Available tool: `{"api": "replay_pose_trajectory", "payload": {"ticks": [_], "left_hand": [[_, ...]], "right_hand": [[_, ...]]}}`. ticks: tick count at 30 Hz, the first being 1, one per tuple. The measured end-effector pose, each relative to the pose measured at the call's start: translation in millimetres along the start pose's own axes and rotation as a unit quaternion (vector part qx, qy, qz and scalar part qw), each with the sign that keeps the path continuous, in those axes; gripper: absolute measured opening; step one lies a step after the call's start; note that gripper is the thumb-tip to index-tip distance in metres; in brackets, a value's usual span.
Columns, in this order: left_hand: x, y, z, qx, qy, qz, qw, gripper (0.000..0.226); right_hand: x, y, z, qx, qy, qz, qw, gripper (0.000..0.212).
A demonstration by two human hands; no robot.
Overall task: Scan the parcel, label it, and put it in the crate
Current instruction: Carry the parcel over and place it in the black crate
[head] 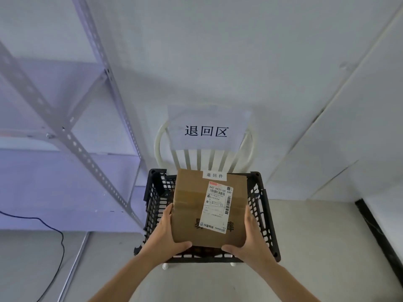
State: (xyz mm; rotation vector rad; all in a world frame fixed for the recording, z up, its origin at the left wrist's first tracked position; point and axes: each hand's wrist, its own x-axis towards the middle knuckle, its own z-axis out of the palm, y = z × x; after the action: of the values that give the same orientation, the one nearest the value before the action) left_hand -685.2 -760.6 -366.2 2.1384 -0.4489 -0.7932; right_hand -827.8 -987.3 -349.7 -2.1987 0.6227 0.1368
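Observation:
A brown cardboard parcel (192, 214) is held flat over the open black plastic crate (265, 216). It carries a white shipping label (218, 207) with barcodes and a small white sticker (214, 175) at its far edge. My left hand (169, 234) grips the parcel's near left corner. My right hand (248, 238) grips its near right corner. The crate's inside is mostly hidden by the parcel.
The crate sits on a white chair (162, 147) whose backrest bears a paper sign (207, 127) with black characters. A grey perforated metal shelf (87, 149) stands to the left. A black cable (58, 247) trails on the floor at left. White walls lie behind and right.

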Motion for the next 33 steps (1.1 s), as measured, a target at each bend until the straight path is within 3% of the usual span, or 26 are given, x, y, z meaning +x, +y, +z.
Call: {"api": "replay_pose_trajectory", "payload": {"ticks": [6, 13, 33], "left_hand": [[53.5, -41.7, 24.1, 0.022, -0.016, -0.015, 1.0, 0.117], [93.7, -74.8, 55.2, 0.043, -0.032, -0.066, 0.996, 0.134], [123.6, -109.9, 72.6, 0.037, -0.031, -0.101, 0.994, 0.133]], "right_hand": [[55.3, 44.5, 32.9, -0.077, -0.049, 0.035, 0.995, 0.145], [97.3, 86.2, 59.4, -0.132, -0.085, 0.049, 0.986, 0.149], [135.2, 126.6, 92.8, -0.115, -0.112, 0.053, 0.986, 0.145]]}}
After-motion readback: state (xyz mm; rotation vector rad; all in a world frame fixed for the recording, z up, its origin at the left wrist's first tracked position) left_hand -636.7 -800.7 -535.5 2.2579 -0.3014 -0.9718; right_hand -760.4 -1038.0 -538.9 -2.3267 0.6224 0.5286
